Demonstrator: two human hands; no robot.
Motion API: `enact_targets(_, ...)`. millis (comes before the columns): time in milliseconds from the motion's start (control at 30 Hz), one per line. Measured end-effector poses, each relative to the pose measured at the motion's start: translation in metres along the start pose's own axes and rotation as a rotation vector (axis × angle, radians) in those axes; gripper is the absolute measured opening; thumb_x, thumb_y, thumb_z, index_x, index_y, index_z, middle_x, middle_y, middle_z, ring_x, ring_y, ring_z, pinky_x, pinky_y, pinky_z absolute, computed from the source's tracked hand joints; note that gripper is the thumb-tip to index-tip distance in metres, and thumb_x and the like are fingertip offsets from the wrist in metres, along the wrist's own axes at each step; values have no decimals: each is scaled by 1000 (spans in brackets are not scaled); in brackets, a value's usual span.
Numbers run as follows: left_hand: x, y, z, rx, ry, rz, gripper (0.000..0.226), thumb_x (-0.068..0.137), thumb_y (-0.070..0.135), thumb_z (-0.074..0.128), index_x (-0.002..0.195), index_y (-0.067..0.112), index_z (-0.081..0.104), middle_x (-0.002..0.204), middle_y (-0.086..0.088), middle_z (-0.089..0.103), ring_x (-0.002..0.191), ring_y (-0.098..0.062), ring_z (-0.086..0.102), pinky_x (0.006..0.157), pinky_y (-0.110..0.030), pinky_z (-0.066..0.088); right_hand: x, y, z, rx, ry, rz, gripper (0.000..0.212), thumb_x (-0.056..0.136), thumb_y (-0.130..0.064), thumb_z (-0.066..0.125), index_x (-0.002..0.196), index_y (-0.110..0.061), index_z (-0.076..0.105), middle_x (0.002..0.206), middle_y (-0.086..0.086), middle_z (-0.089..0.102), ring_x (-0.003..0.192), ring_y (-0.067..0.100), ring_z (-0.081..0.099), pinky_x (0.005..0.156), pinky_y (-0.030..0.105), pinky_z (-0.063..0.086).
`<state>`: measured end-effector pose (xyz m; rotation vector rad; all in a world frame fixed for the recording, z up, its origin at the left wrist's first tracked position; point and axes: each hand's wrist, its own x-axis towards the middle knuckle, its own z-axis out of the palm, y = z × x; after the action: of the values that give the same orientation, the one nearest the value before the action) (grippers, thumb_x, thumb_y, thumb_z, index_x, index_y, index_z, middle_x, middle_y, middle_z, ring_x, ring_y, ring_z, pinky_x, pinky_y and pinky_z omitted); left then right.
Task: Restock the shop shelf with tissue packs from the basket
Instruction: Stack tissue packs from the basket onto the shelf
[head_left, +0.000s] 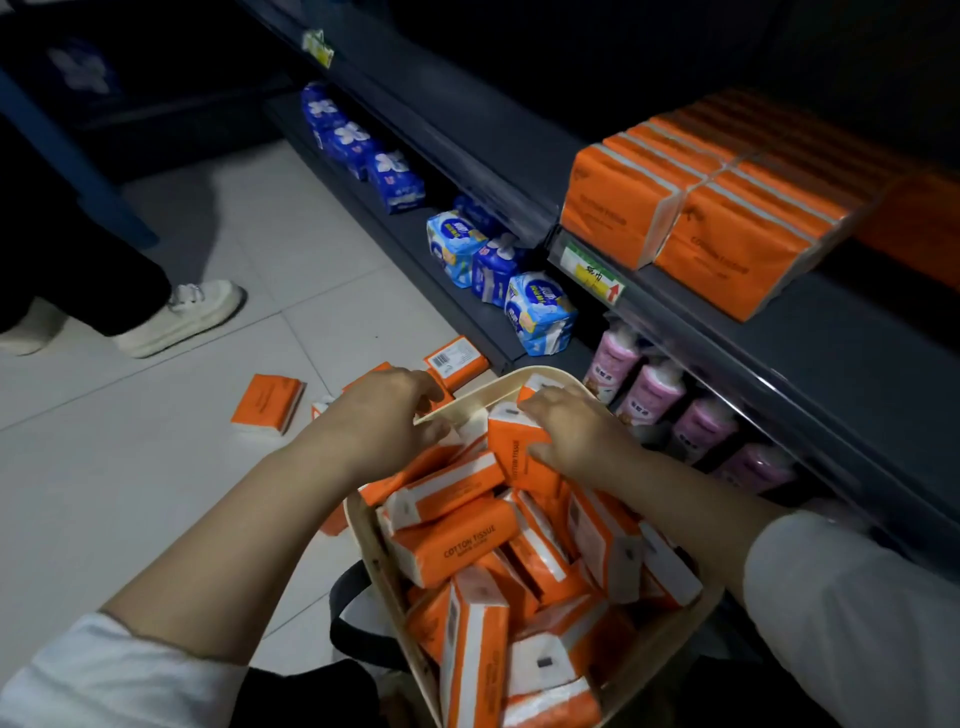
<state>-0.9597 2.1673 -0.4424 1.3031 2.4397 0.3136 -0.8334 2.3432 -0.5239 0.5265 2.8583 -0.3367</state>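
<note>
- Basket (371, 551) sits nearest, crammed with orange packs (457, 545) lying every way.
- Right hand (566, 431) grasps one upright pack (514, 457) at the basket's far end, fingers curled over its top.
- Left hand (384, 410) clasps the far rim, apparently to steady the basket.
- Shelf (841, 353) on the right carries neat rows (727, 244), with bare space in front.
- Strays (267, 402) lie on the floor beyond the basket.
- Best done: lift straight up so neighbours don't spill, hold the rim firm, and set the pack flush against the rows, label matching.
</note>
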Motion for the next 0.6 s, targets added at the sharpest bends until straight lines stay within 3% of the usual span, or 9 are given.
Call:
enact_targets(167, 2, 0, 1, -23, 1, 5, 33, 89, 35, 60, 119, 21, 59, 113, 1, 62, 97, -13, 59, 82, -27, 50, -11, 3, 19, -156, 8, 7, 58, 87, -30, 54, 141, -17, 35, 132, 8, 42, 118, 30, 42, 95, 37, 36)
enact_targets(267, 4, 1, 3, -23, -10, 5, 33, 90, 34, 59, 121, 21, 58, 115, 1, 62, 99, -14, 59, 81, -25, 49, -8, 5, 23, -145, 66, 85, 37, 85, -28, 55, 118, -10, 50, 117, 13, 45, 108, 32, 45, 92, 41, 40)
enact_targets(367, 6, 0, 7, -22, -30, 6, 35, 90, 33, 60, 122, 20, 57, 116, 1, 61, 98, -12, 58, 79, -22, 47, -9, 9, 26, -113, 36, 104, 35, 82, -30, 58, 110, -10, 53, 113, 13, 46, 106, 32, 45, 93, 42, 40)
enact_targets(467, 7, -1, 10, -16, -51, 5, 34, 89, 32, 60, 122, 21, 57, 117, 3, 61, 92, -8, 54, 77, -19, 43, -13, 13, 22, 81, 12, 181, 35, 82, -23, 57, 115, -11, 51, 116, 11, 49, 110, 32, 49, 93, 38, 42)
enact_targets(600, 9, -2, 14, 17, -75, -1, 36, 89, 33, 60, 122, 20, 58, 117, 2, 61, 100, -13, 57, 79, -20, 44, -14, 21, -9, 363, 65, 339, 43, 84, -21, 64, 125, -12, 52, 119, 12, 59, 111, 28, 55, 87, 29, 41)
